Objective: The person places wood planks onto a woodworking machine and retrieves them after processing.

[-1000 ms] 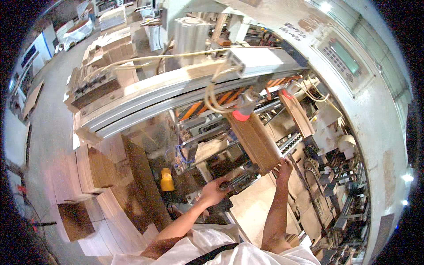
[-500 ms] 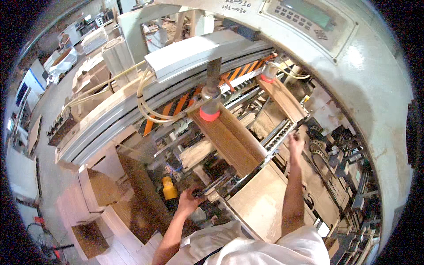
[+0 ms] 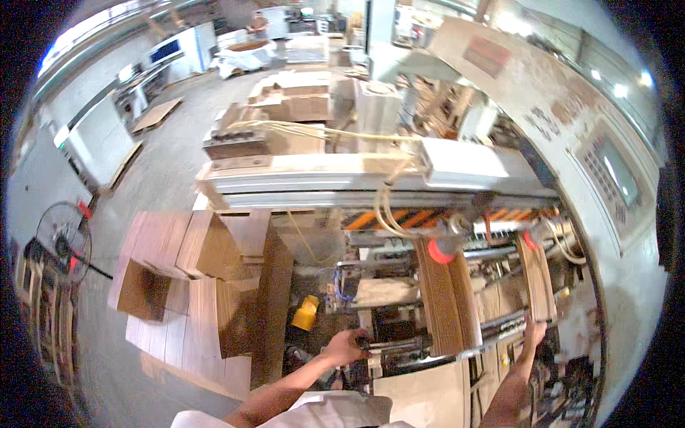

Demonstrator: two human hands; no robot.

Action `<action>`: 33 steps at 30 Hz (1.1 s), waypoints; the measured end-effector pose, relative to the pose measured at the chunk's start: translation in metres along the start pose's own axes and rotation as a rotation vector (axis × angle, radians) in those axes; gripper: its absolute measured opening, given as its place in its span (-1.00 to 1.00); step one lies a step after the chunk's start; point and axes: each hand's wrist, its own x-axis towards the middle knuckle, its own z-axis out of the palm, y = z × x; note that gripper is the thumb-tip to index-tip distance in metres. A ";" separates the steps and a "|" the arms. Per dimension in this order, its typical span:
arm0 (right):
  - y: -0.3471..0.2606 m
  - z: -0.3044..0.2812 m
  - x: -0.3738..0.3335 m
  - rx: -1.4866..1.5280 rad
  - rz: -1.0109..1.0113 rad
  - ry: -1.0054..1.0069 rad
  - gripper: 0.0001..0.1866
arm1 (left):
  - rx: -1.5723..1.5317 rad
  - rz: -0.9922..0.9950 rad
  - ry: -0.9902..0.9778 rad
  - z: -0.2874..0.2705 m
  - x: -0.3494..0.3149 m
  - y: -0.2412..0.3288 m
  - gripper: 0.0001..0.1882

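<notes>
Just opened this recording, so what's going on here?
A person is working bare-handed at a machine. The left hand is at a dark fitting on the near side, its grip unclear. The right hand is at the near end of a narrow wooden board. That board and a wider wooden piece each lie beneath a red-tipped head. Wooden boards are stacked to the left.

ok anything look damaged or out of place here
Brownish patches mar the grey machine housing above its control panel, so the finish looks worn. The stacked boards at left have uneven ends. No damage is evident on the wooden pieces under the red clamps.
</notes>
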 end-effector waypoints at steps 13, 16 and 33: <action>0.033 0.019 0.017 -0.079 -0.086 0.099 -0.39 | 0.012 -0.027 -0.106 -0.011 -0.004 0.023 -0.45; 0.015 0.021 0.005 -0.090 -0.071 0.081 -0.43 | 0.027 -0.008 -0.090 -0.011 -0.005 0.018 -0.44; 0.025 0.022 0.008 -0.252 -0.110 0.114 -0.26 | -0.032 -0.113 -0.075 -0.006 -0.002 0.003 -0.42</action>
